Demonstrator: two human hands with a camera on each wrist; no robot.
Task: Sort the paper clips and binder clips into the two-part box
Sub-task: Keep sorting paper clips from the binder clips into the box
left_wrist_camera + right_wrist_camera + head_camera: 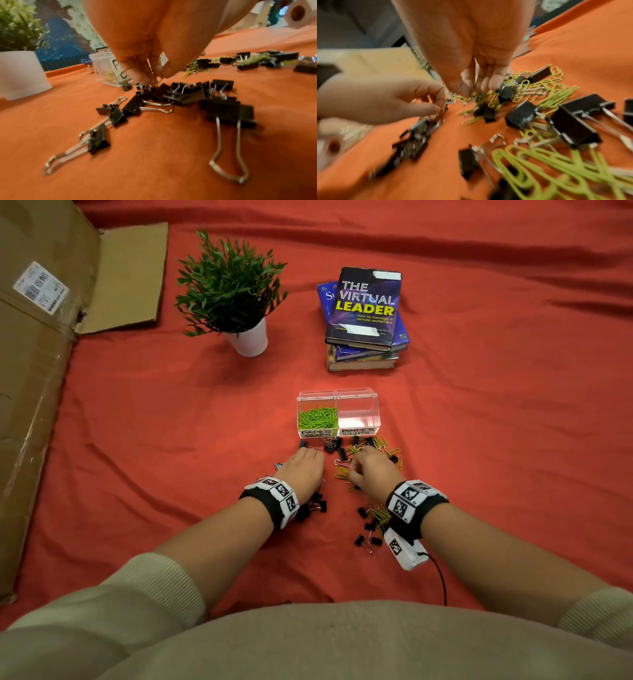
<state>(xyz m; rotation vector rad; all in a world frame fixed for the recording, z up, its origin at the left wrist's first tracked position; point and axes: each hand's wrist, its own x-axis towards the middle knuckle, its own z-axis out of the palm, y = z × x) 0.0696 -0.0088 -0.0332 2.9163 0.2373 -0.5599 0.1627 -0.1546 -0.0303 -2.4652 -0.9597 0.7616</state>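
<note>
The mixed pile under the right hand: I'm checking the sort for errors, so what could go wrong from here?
1. Green paper clips lie tangled with black binder clips where the right hand picks, so a pinch may lift both kinds.
2. The box has a full paper-clip side and a bare binder-clip side side by side; a drop may land wrong.

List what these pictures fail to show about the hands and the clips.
- Left hand: head view hides its fingertips; left wrist view too blurred to name what they pinch.
- Right hand: its grasp blurred among paper clips.
- Binder clips near left: motion-smeared, uncountable.
</note>
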